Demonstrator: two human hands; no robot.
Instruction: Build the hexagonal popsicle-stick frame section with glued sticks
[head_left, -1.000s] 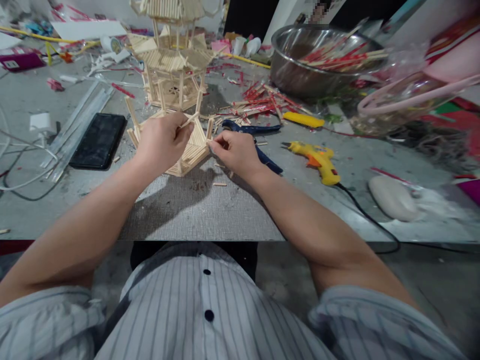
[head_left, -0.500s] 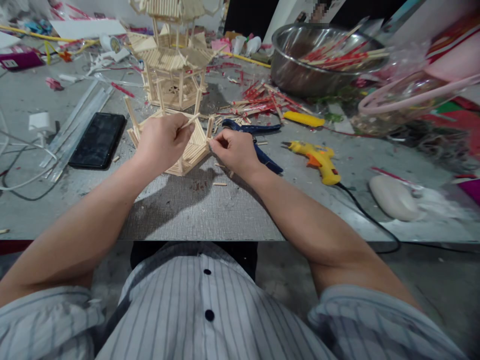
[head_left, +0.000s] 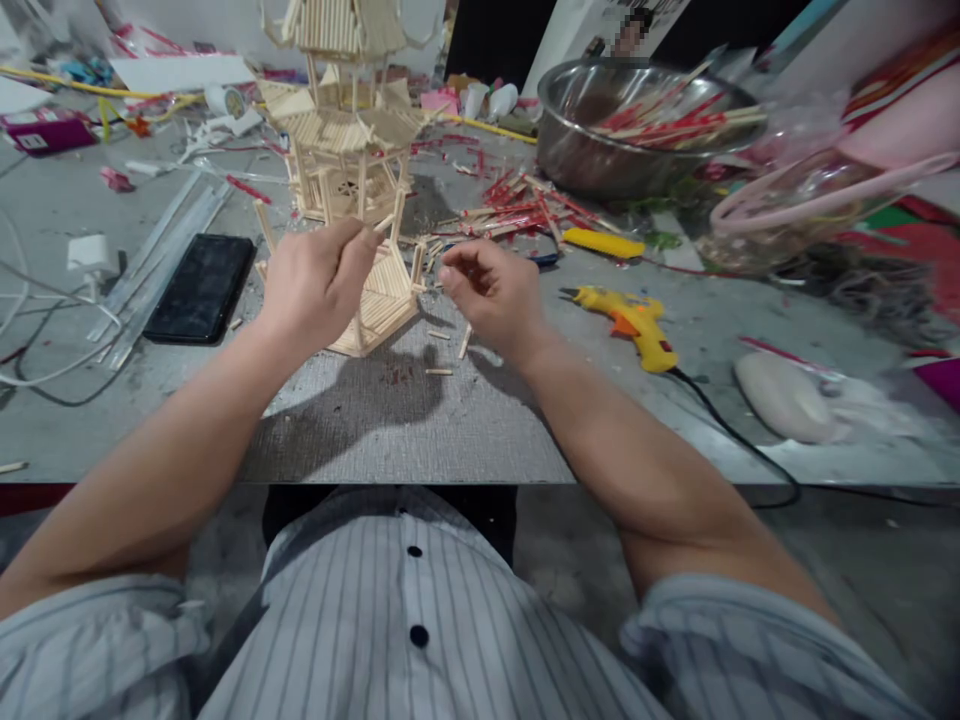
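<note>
My left hand [head_left: 311,285] is closed in a pinch on a thin wooden stick [head_left: 382,223], held just above a small hexagonal stick platform [head_left: 379,300] on the grey table [head_left: 420,420]. To the right of the platform, my right hand [head_left: 491,295] hovers with its fingers curled and the tips pinched; whether anything is between them I cannot make out. A tall pagoda model [head_left: 345,120] built of sticks stands behind the platform. Loose short sticks [head_left: 450,350] lie under my right hand.
A black phone [head_left: 199,288] lies left of the platform. A yellow glue gun [head_left: 634,322] with its cord lies to the right, blue pliers [head_left: 544,259] behind my right hand. A steel bowl [head_left: 600,150] holds red-tipped sticks; more are scattered in front of it. A white lump [head_left: 784,397] sits far right.
Both hands have lifted slightly off the platform. My right hand let go of the platform's right corner and moved up and right. The left hand raised its stick.
</note>
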